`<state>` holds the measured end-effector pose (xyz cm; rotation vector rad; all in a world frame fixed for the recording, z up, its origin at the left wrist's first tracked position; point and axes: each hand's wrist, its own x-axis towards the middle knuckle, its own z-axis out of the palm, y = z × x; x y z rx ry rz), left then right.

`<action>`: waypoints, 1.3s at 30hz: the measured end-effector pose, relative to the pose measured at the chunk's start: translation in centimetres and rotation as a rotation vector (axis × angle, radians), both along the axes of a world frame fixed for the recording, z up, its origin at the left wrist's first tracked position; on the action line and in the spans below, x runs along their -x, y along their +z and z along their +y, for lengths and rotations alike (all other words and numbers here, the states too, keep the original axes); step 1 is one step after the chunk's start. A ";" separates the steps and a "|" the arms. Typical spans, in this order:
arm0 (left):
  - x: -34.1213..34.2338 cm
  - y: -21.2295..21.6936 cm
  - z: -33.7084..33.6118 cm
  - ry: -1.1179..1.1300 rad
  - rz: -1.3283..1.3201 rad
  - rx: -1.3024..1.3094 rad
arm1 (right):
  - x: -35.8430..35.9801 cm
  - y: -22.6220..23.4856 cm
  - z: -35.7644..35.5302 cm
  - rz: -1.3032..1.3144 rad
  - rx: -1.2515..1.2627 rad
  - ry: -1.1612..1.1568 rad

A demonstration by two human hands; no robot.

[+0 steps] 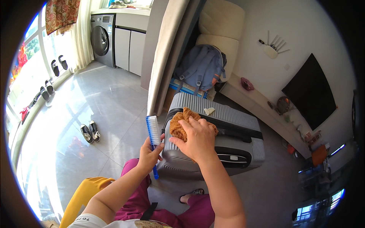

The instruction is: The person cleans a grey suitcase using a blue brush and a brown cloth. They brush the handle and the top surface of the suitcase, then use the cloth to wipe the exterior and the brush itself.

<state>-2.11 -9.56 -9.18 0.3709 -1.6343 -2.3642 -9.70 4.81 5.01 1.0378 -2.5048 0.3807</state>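
Suitcase was the anchor of it all: a grey hard-shell case with ribbed, rounded sides, lying flat on the glossy grey tile floor with a black band running across its lid and a dark handle recess on its near wall.

Nearest the camera, ahead of the case, sat the person's knees in magenta trousers, a yellow seat edge off to the left, and one sandalled foot just short of the case's near wall.

At the case's near-left corner, the left hand was closed around the blue plastic handle of a scrub brush, gripping it upright with the long white bristle block rising above the knuckles and the handle tip poking out below.

On the lid, the right hand lay palm down, fingers spread and slightly curled, pressing a crumpled orange-brown cloth of nubbly, towel-like weave against the ribbed shell. A small pale scrap lay on the lid beyond the cloth.

Left of the case, well apart, a pair of dark sneakers stood on the tiles. Beyond the case's far end, a blue fabric backpack leaned against cream cushions. Farther off to the left, a grey front-loading washing machine stood beside white cabinets, with more shoes lined along the bright window.
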 end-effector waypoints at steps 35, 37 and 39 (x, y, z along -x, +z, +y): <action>12.7 9.9 -3.1 -0.376 0.015 0.522 | -5.8 -5.2 11.5 0.231 0.075 -0.195; 11.8 10.0 -2.7 -0.365 -0.003 0.598 | -5.1 -5.2 12.2 0.271 0.198 -0.103; 10.4 10.5 -2.0 -0.324 -0.017 0.718 | -5.1 -5.3 13.3 0.272 0.156 -0.039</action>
